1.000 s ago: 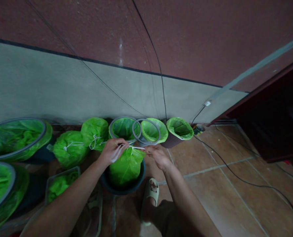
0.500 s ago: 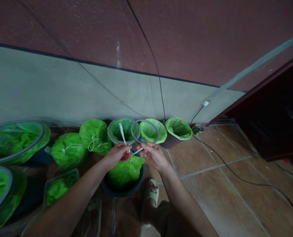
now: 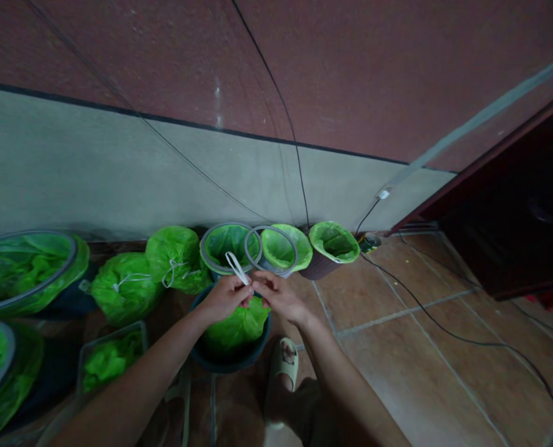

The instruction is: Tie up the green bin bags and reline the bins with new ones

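A green plastic bag [image 3: 236,325] sits gathered in a dark round bin [image 3: 230,359] on the tiled floor in front of me. My left hand [image 3: 224,297] and my right hand [image 3: 279,296] meet above its neck, fingertips pinched together. Both pinch the white drawstring [image 3: 237,267], whose loop sticks up between them. The knot itself is hidden by my fingers.
Two tied green bags [image 3: 126,287] lie at left, beside several bins lined with green bags [image 3: 230,246] along the wall. My sandalled foot [image 3: 283,363] stands right of the bin. A black cable [image 3: 448,335] crosses the floor toward a dark cabinet [image 3: 523,211] at right.
My hands had the drawstring stretched apart over the bag; they have come together at the neck, and a loop of string now stands up between them.
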### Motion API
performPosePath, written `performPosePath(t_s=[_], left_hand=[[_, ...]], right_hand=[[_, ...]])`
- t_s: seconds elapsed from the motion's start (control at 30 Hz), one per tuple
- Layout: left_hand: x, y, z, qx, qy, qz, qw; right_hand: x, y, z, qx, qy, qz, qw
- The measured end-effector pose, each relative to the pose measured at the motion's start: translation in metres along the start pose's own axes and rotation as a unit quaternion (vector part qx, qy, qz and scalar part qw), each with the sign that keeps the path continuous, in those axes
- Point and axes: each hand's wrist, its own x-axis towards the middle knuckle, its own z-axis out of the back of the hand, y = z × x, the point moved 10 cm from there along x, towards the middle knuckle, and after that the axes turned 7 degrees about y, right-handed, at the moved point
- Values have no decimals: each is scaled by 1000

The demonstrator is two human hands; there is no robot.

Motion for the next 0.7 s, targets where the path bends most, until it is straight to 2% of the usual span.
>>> performPosePath(t_s=[0.1, 0.2, 0.27, 0.37, 0.53, 0.7], left_hand=[[0, 3, 7, -20, -22, 9, 1000], [-3, 10, 14, -62, -55, 42, 996], [-6, 14, 16, -91, -77, 67, 991], [-9, 17, 16, -123, -87, 81, 985], [-7, 10, 20, -55, -77, 32, 995], [-2, 3, 19, 25, -55, -8, 998]], right_hand=[[1, -4, 0, -69, 22, 3, 997], [-1, 3, 10, -130, -15, 15, 991], [-2, 5, 12, -125, -20, 8, 992], [-4, 2, 4, -95, 25, -20, 995], [-7, -14, -5, -82, 74, -70, 991], [-5, -22, 2, -75, 50, -81, 993]])
